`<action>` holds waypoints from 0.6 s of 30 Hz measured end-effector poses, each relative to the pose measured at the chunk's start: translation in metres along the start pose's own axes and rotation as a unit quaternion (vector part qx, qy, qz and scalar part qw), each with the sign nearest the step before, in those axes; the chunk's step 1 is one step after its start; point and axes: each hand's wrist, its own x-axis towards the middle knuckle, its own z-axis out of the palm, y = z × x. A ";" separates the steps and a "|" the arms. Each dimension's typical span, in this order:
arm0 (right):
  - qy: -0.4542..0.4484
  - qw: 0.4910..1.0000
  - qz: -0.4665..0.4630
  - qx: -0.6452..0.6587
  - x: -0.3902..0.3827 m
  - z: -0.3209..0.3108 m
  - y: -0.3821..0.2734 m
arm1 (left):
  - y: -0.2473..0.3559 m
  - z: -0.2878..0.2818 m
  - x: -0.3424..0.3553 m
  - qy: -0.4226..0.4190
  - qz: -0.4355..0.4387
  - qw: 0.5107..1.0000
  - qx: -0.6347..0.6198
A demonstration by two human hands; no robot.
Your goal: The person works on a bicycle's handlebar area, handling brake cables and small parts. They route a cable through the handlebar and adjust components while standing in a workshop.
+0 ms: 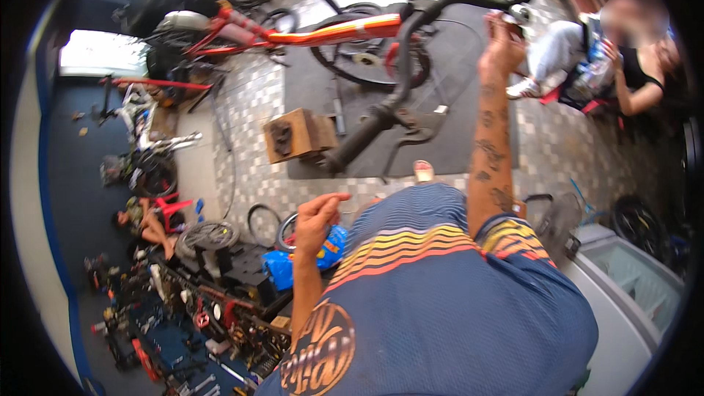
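Note:
A bicycle with an orange-red frame (337,33) stands in front of me, its black handlebar (405,66) curving across the view. The near end of the bar carries a dark grip (356,136) and a brake lever (422,130). Up by the bar's far right part is my right hand (501,48), arm stretched out and fingers closed; whatever they hold is too small to make out. My left hand (317,221) is below the near grip, apart from it. Its fingers are curled, the index reaching out to the right, and their inside is hidden.
A brown box (297,136) sits beside a dark mat (477,121). Left of me are a blue plastic bag (279,268) and a bench crowded with tools (213,315). One person (634,66) sits at right, another (143,220) at far left. A glass-topped case (623,279) stands at lower right.

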 end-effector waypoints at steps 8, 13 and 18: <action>-0.057 0.983 0.153 -0.088 -0.002 -0.015 -0.008 | -0.007 0.005 0.012 -0.035 -0.012 0.997 -0.062; -0.031 0.974 0.219 0.042 -0.007 -0.016 -0.018 | -0.001 -0.003 0.017 -0.023 -0.009 0.996 -0.088; -0.034 0.967 0.233 0.096 -0.012 -0.014 -0.018 | -0.004 -0.006 0.019 -0.025 -0.005 0.996 -0.084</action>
